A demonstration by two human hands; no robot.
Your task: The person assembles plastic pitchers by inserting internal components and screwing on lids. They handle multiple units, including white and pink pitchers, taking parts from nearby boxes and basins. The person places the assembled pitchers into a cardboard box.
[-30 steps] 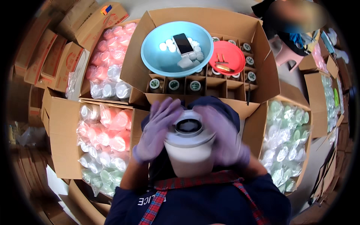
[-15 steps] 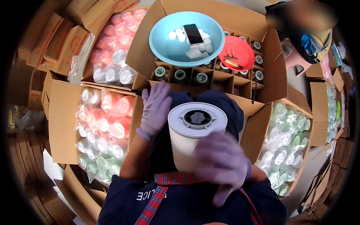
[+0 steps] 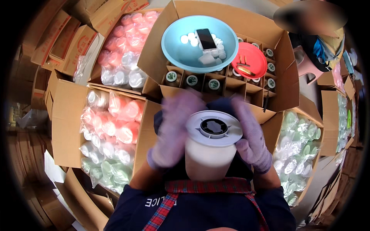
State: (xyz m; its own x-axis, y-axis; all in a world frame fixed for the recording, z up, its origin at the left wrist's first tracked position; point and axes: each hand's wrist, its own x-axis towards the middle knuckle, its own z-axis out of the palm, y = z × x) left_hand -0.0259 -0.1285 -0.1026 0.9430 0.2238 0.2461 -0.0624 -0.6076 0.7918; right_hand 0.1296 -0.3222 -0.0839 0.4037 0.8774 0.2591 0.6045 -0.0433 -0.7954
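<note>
White lidded canister (image 3: 210, 161): there it stood, roughly upright over the lap, squarely between both hands
Long axis: ran from the black-centred lid (image 3: 214, 128) down toward the red plaid trim (image 3: 210, 186)
Left gloved hand (image 3: 175, 129): a blur by the lid's left edge, fingers impossible to tell
Right gloved hand (image 3: 253, 138): stretched fingers, thumb apart, clamped on nothing
Nearer hand: both flanked closely, too tight to call
</note>
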